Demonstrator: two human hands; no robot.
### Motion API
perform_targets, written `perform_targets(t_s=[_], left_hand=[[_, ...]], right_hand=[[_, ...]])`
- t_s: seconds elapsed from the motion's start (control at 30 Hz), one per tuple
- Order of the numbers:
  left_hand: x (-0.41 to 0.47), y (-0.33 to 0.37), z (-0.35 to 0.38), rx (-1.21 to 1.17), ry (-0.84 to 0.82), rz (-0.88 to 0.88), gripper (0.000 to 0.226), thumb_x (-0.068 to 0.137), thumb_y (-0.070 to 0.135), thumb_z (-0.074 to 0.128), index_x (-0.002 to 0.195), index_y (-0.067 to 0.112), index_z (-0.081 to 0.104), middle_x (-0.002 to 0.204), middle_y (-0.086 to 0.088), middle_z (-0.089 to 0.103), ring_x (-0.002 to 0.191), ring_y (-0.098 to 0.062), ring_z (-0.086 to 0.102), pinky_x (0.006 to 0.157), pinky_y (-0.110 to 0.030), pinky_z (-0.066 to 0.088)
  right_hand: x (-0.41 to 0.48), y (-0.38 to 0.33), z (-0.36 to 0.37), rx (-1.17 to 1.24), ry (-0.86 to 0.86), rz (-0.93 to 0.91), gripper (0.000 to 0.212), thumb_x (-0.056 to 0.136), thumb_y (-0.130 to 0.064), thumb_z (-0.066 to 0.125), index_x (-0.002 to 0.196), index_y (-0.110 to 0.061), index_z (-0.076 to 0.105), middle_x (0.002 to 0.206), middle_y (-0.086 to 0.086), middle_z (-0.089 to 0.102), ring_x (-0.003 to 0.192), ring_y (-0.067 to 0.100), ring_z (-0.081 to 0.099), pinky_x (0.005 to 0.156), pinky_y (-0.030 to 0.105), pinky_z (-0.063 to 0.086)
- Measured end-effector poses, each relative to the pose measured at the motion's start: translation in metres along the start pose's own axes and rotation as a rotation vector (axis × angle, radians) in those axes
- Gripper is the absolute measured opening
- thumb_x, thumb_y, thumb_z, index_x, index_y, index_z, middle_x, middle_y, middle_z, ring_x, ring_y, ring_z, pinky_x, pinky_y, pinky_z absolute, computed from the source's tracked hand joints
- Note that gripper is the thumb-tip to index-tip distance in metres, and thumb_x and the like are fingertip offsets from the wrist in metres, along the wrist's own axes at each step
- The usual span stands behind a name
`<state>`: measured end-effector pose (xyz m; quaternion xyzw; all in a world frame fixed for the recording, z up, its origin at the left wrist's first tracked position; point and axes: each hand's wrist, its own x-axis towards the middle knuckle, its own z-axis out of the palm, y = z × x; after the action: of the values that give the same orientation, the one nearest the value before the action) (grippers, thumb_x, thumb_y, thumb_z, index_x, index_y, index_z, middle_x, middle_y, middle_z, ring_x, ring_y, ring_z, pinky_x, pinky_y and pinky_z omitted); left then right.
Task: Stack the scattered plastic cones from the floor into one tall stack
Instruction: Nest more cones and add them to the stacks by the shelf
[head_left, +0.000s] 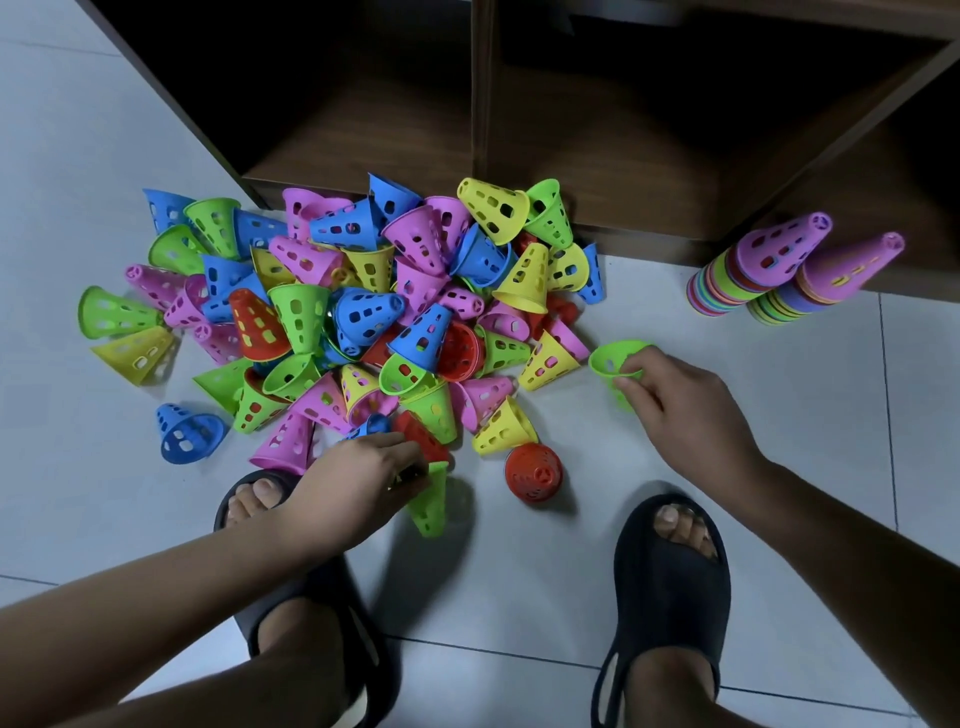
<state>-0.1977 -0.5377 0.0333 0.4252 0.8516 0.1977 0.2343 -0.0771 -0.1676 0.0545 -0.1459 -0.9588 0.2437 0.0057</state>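
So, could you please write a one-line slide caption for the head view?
Each hand, left hand and right hand, grips a green cone beside the scattered cone pile; two stacks stand nearby.

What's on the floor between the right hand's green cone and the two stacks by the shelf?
Nothing: in the head view, bare floor tile runs from the green cone in the right hand to the two stacks.

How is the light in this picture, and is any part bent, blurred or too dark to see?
Head view: soft, even light, only faint shadows beside the red cone; the floor tiles show no glare. The wide lens bows the cabinet edges, and its open compartments are too dark to read. The left hand and right hand look reasonably sharp.
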Motion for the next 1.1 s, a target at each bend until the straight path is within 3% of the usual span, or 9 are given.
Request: perform_targets(t_s=[0.13,0.23,0.33,0.47,0.57,0.63,0.7,0.9,1.1], left_hand=[[0.01,0.019,-0.016,-0.159,0.059,-0.028,0.01,0.099,0.038,0.074,0.097,0.028,0.071,0.083,0.017,0.068,0.073,-0.002,0.065,0.065,-0.03,0.055],[0.018,0.034,-0.026,-0.321,0.106,-0.108,0.007,0.1,0.029,0.075,0.096,0.024,0.071,0.077,0.016,0.074,0.072,-0.002,0.072,0.067,-0.027,0.058],[0.022,0.047,-0.035,-0.536,0.139,-0.213,0.007,0.103,0.017,0.07,0.096,0.014,0.069,0.079,0.011,0.077,0.074,-0.001,0.076,0.068,-0.014,0.054],[0.026,0.059,-0.037,-0.797,0.143,-0.308,0.01,0.106,0.012,0.063,0.099,0.008,0.069,0.083,-0.007,0.078,0.079,-0.02,0.079,0.074,-0.024,0.061],[0.032,0.065,-0.029,-0.901,0.107,-0.355,0.013,0.108,0.013,0.06,0.101,0.007,0.068,0.084,-0.011,0.079,0.085,-0.032,0.077,0.08,-0.037,0.064],[0.035,0.068,-0.021,-0.939,0.074,-0.35,0.014,0.109,0.014,0.058,0.102,0.006,0.067,0.084,-0.012,0.079,0.082,-0.027,0.075,0.081,-0.04,0.063],[0.038,0.072,-0.013,-0.954,0.034,-0.329,0.015,0.11,0.013,0.057,0.102,0.005,0.067,0.084,-0.013,0.078,0.079,-0.021,0.072,0.077,-0.035,0.058],[0.04,0.082,0.0,-0.971,-0.058,-0.295,0.014,0.11,0.007,0.055,0.1,0.002,0.064,0.079,-0.007,0.076,0.075,-0.016,0.069,0.073,-0.027,0.055],[0.039,0.079,0.013,-0.832,-0.092,-0.324,0.016,0.11,0.011,0.056,0.098,0.007,0.065,0.083,-0.013,0.077,0.075,-0.015,0.071,0.074,-0.03,0.059]], right_hand=[[-0.019,-0.027,-0.009,0.165,-0.044,0.09,0.009,0.104,-0.032,0.064,0.103,-0.024,0.061,0.067,-0.005,0.056,0.064,0.018,0.055,0.062,0.041,0.051],[-0.031,-0.043,-0.016,0.295,-0.109,0.129,0.008,0.107,-0.032,0.059,0.1,-0.028,0.059,0.067,0.001,0.059,0.062,0.018,0.056,0.063,0.04,0.05],[-0.043,-0.054,-0.016,0.49,-0.176,0.181,0.012,0.109,-0.027,0.055,0.098,-0.025,0.058,0.068,0.003,0.061,0.055,0.014,0.05,0.059,0.037,0.045],[-0.051,-0.051,-0.004,0.747,-0.26,0.385,0.017,0.111,-0.023,0.05,0.097,-0.019,0.057,0.067,0.014,0.06,0.056,0.021,0.046,0.056,0.035,0.04],[-0.058,-0.044,0.014,0.849,-0.356,0.509,0.023,0.112,-0.021,0.048,0.09,-0.02,0.056,0.065,0.012,0.06,0.054,0.023,0.046,0.051,0.031,0.037],[-0.064,-0.041,0.027,0.898,-0.428,0.576,0.024,0.112,-0.021,0.047,0.089,-0.017,0.055,0.065,0.011,0.059,0.052,0.024,0.046,0.049,0.03,0.035],[-0.068,-0.039,0.037,0.911,-0.47,0.643,0.026,0.111,-0.02,0.048,0.087,-0.017,0.057,0.065,0.012,0.059,0.052,0.024,0.047,0.047,0.029,0.034],[-0.066,-0.034,0.06,0.834,-0.45,0.729,0.039,0.1,-0.004,0.045,0.073,-0.026,0.063,0.067,0.011,0.063,0.052,0.025,0.051,0.046,0.029,0.037],[-0.058,-0.032,0.069,0.784,-0.415,0.715,0.024,0.104,-0.02,0.058,0.082,-0.012,0.064,0.066,0.013,0.065,0.056,0.027,0.057,0.053,0.037,0.046]])
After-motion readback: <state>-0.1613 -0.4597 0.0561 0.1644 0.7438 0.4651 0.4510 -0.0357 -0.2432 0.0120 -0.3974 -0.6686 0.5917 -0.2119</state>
